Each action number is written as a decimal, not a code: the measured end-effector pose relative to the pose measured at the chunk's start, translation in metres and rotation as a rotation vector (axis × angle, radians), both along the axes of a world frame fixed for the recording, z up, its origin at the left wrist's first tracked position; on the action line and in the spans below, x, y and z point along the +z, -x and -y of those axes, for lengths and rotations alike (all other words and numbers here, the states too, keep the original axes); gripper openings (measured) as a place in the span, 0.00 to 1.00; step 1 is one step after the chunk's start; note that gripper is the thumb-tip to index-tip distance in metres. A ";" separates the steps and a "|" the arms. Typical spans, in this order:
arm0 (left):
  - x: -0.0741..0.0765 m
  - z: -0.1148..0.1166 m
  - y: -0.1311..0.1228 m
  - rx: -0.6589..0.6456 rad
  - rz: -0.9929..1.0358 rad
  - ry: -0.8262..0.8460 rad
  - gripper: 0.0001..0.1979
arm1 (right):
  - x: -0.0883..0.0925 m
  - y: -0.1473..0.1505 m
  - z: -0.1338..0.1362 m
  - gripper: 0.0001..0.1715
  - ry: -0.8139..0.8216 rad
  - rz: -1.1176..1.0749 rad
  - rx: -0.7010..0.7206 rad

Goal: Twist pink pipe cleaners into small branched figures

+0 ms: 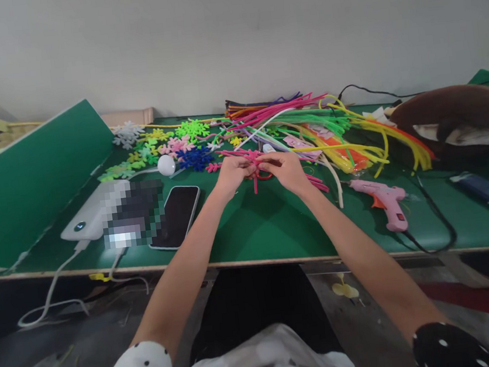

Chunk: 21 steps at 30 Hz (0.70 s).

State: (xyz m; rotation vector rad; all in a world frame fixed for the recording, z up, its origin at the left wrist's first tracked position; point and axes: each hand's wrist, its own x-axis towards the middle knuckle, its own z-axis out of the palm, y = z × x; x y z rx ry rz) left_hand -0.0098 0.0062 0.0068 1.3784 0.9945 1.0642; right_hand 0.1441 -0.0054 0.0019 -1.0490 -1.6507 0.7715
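Observation:
Between my two hands is a pink pipe-cleaner snowflake (255, 186), with fuzzy arms that stick out upward and down. My left hand (235, 174) pinches its left side, fingers closed. From the other side my right hand (281, 166) is closed on it, thumb and forefinger near its middle. My fingers cover much of the shape. Just beyond lie loose pink pipe cleaners (280, 111) in a heap. To the left rest finished-looking snowflakes, among them a dark blue one (196, 159) and a bright green one (193, 130).
A pink glue gun (381, 200) with a black cord lies at the right. Yellow pipe cleaners (373, 148) spread beside a brown plush object (458, 118). On the left are a phone (176, 216), a white power bank (97, 209) with cables, and a green upright panel (41, 183).

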 end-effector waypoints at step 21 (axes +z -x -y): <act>-0.001 -0.004 0.010 -0.191 0.067 0.206 0.03 | -0.004 -0.005 0.000 0.09 -0.064 0.062 0.046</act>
